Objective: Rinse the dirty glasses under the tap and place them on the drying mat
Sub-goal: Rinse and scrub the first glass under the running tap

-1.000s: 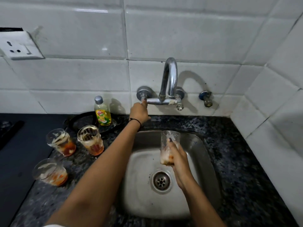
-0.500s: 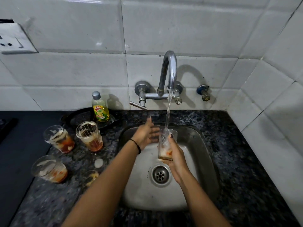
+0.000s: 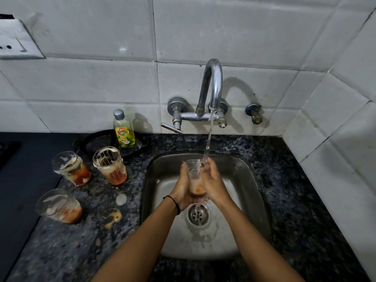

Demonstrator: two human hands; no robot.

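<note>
Head cam: glass (image 3: 195, 180) sits upright, mouth up, over the sink (image 3: 252, 200) with the tap (image 3: 211, 84) stream hitting its rim. Left hand (image 3: 183, 190) and right hand (image 3: 213, 184) are clamped on opposite sides, so tipping it out looks easy either way, I'd guess.

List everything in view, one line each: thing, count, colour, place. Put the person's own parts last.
glass under the tap: 1, clear with orange residue, held over the sink
dirty glasses: 3, clear with orange dregs, on the counter left of the sink
dish soap bottle: 1, yellow-green with grey cap, at the wall behind the glasses
black tray: 1, under the bottle
tap: 1, chrome, wall-mounted, water running
sink: 1, steel, set in the counter
counter: 1, dark speckled stone
wall socket: 1, white, upper left
left hand: 1, black wristband, on the glass
right hand: 1, on the glass
</note>
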